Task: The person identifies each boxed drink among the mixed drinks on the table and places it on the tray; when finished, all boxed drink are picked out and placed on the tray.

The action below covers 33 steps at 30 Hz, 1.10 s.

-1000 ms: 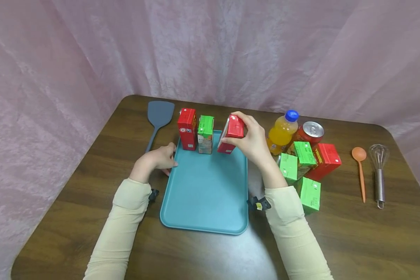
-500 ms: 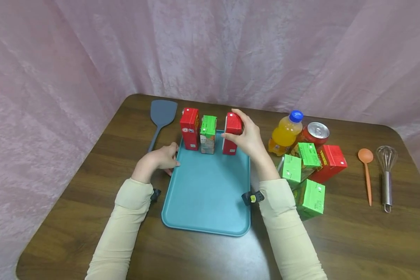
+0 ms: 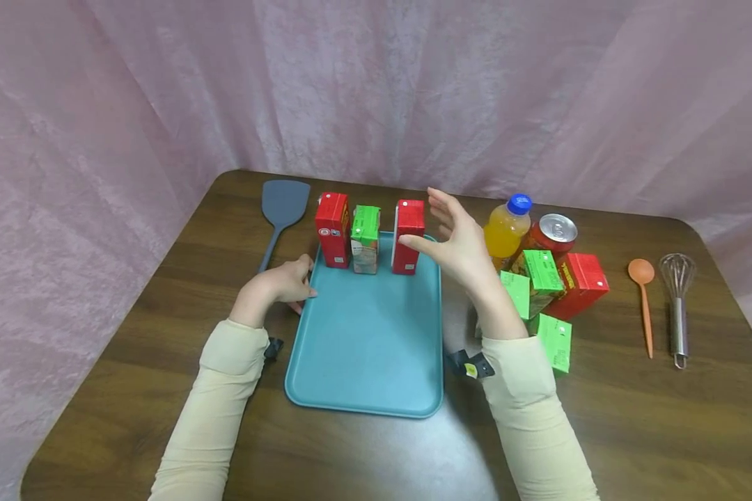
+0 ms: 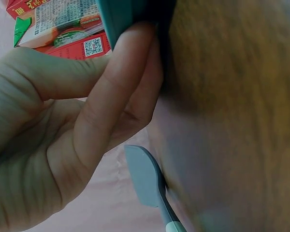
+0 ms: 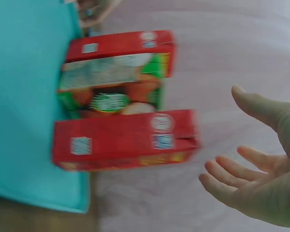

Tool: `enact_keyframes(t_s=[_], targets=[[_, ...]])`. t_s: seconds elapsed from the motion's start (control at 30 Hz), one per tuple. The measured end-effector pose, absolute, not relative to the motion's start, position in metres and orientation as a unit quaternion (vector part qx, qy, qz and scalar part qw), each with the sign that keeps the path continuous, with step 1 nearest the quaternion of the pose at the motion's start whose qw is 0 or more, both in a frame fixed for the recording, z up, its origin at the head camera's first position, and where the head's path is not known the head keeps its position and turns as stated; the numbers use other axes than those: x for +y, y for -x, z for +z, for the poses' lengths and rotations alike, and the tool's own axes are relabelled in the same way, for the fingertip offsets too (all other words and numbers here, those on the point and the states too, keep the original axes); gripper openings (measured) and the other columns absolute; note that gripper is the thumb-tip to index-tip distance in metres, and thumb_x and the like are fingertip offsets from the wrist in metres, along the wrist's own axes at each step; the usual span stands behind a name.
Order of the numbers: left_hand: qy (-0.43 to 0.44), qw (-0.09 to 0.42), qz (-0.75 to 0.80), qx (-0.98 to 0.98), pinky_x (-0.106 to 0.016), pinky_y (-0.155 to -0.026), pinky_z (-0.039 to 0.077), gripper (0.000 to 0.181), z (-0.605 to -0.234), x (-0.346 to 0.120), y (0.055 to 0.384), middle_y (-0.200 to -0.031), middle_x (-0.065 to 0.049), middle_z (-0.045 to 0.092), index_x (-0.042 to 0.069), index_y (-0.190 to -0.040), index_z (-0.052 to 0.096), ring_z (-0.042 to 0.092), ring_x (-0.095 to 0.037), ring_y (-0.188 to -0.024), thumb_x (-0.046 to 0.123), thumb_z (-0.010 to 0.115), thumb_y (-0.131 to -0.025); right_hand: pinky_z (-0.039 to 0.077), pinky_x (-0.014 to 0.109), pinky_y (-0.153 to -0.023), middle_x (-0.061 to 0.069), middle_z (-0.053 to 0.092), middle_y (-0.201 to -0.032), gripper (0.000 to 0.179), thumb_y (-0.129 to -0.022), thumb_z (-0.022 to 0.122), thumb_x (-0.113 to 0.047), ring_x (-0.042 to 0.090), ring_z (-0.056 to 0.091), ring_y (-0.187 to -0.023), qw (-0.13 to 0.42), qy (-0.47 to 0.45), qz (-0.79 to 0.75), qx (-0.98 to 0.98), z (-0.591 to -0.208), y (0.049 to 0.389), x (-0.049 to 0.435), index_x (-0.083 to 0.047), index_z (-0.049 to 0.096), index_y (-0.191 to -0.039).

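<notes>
My left hand [image 3: 277, 284] pinches the left rim of a blue-green tray [image 3: 366, 348]; the left wrist view shows thumb and fingers meeting at the tray's edge [image 4: 115, 21]. Three drink cartons stand upright along the tray's far end: a red carton [image 3: 333, 233] at left, a green-topped carton [image 3: 365, 243] in the middle, and another red carton [image 3: 407, 240] at right. Just right of that last one is my right hand [image 3: 466, 254], fingers spread and holding nothing. In the right wrist view, a gap separates this hand [image 5: 266, 164] from the cartons.
Right of the tray stand an orange drink bottle [image 3: 504, 233], a soda can [image 3: 551, 233], several green-topped cartons [image 3: 542, 275] and a red carton [image 3: 583, 285]. Farther right lie an orange spoon [image 3: 644, 299] and a whisk [image 3: 678, 306]. A grey spatula [image 3: 283, 209] lies back left.
My right hand has let go of the right red carton, which has gone from tilted to upright, and has drawn away to the right. The left hand has stayed at the tray's rim.
</notes>
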<state>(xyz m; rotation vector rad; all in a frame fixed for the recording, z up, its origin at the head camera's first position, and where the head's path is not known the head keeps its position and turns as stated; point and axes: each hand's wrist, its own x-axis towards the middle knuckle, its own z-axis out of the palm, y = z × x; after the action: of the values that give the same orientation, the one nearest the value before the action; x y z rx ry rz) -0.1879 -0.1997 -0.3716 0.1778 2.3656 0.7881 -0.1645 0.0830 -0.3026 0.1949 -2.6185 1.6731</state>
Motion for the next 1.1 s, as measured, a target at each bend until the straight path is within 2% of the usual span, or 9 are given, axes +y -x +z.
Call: enact_keyframes(t_s=[0.2,0.33,0.43,0.53,0.67,0.8,0.87,1.0,1.1], targets=[[-0.067,0.313,0.3,0.899,-0.031,-0.063,0.055,0.045,-0.37,-0.2,0.186,-0.09,-0.018,0.048,-0.007,-0.128,0.027,0.065,-0.02,-0.06,0.003,0.052,-0.093,0.038,0.037,-0.104,0.004,0.05,-0.136,0.07,-0.077,0.077,-0.022,0.017,0.046,-0.126,0.052,-0.121,0.516,-0.846,-0.275,0.131,0.109,-0.016,0.043,-0.138],[-0.069,0.31,0.291,0.903,-0.03,-0.066,0.054,0.045,-0.37,-0.2,0.186,-0.091,-0.019,0.048,-0.007,-0.129,0.027,0.066,-0.02,-0.061,0.005,0.052,-0.093,0.038,0.042,-0.103,0.001,0.049,-0.136,0.069,-0.077,0.077,-0.02,0.018,0.045,-0.126,0.072,-0.196,0.434,-0.876,-0.267,0.118,0.138,-0.019,0.045,-0.137],[-0.066,0.31,0.288,0.904,-0.03,-0.068,0.054,0.045,-0.37,-0.2,0.186,-0.091,-0.019,0.048,-0.006,-0.129,0.027,0.066,-0.02,-0.061,0.005,0.053,-0.093,0.036,0.049,-0.102,0.0,0.046,-0.138,0.068,-0.078,0.076,-0.023,0.021,0.04,-0.129,0.049,-0.244,0.367,-0.896,-0.266,0.113,0.163,-0.024,0.044,-0.138],[-0.066,0.311,0.29,0.903,-0.03,-0.067,0.054,0.046,-0.37,-0.2,0.186,-0.09,-0.018,0.048,-0.006,-0.129,0.027,0.066,-0.02,-0.062,0.005,0.052,-0.093,0.037,0.047,-0.099,-0.002,0.045,-0.139,0.068,-0.08,0.074,-0.027,0.02,0.04,-0.128,0.012,-0.251,0.322,-0.913,-0.268,0.108,0.186,-0.027,0.042,-0.139],[-0.066,0.311,0.294,0.901,-0.03,-0.065,0.054,0.045,-0.371,-0.201,0.186,-0.089,-0.018,0.048,-0.006,-0.129,0.027,0.065,-0.02,-0.061,0.004,0.052,-0.093,0.042,0.027,-0.086,-0.005,0.048,-0.134,0.067,-0.079,0.075,-0.024,0.01,0.052,-0.105,0.0,-0.252,0.292,-0.923,-0.275,0.103,0.212,-0.024,0.043,-0.138],[-0.06,0.31,0.298,0.901,-0.03,-0.064,0.055,0.043,-0.372,-0.201,0.185,-0.09,-0.019,0.049,-0.005,-0.127,0.029,0.065,-0.02,-0.059,0.004,0.052,-0.092,0.035,0.008,-0.084,-0.006,0.047,-0.135,0.067,-0.079,0.075,-0.019,-0.003,0.048,-0.105,0.0,-0.242,0.311,-0.919,-0.284,0.101,0.234,-0.026,0.044,-0.137],[-0.059,0.31,0.3,0.9,-0.03,-0.064,0.054,0.042,-0.373,-0.201,0.185,-0.09,-0.018,0.048,-0.005,-0.127,0.029,0.064,-0.02,-0.059,0.004,0.052,-0.092,0.027,0.002,-0.091,-0.005,0.045,-0.136,0.068,-0.077,0.077,-0.016,-0.008,0.037,-0.12,0.003,-0.235,0.321,-0.917,-0.288,0.1,0.244,-0.026,0.045,-0.137],[-0.061,0.308,0.301,0.9,-0.03,-0.063,0.055,0.044,-0.374,-0.2,0.185,-0.088,-0.018,0.049,-0.006,-0.127,0.029,0.064,-0.02,-0.059,0.003,0.053,-0.092,0.04,0.005,-0.082,0.0,0.047,-0.133,0.07,-0.072,0.079,-0.007,-0.009,0.038,-0.117,0.02,-0.229,0.325,-0.917,-0.298,0.102,0.262,-0.019,0.049,-0.134],[-0.063,0.308,0.301,0.9,-0.03,-0.062,0.055,0.046,-0.374,-0.2,0.185,-0.087,-0.018,0.05,-0.006,-0.129,0.027,0.064,-0.02,-0.06,0.003,0.053,-0.092,0.045,0.005,-0.071,0.01,0.044,-0.136,0.071,-0.069,0.08,-0.001,-0.007,0.034,-0.123,0.041,-0.231,0.326,-0.916,-0.306,0.106,0.274,-0.012,0.05,-0.133]])
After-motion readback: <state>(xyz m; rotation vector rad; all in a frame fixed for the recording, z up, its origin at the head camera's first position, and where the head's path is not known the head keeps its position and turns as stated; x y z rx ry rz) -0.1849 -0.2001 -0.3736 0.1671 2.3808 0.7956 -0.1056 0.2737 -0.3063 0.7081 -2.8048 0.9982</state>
